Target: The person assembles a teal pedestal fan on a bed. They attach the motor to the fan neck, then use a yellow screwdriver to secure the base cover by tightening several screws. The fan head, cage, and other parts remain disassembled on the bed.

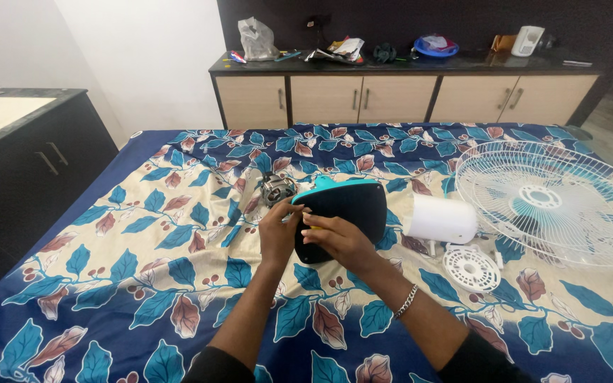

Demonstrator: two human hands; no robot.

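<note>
Head view shows a fan lying dismantled: the dark teal-edged plastic fan base [345,213] is gripped mid-bed by the curled left hand [280,230] and right hand [340,240], while 1 white wire fan guard [555,202], white cylindrical housing [440,219] and grey motor [277,189] lie apart, unassembled.

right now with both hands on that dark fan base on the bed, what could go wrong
1. The dark fan base is propped on soft bedding, so it may tip or slide under the left hand and right hand.
2. The small white round cover lies loose nearby and could get knocked off.
</note>
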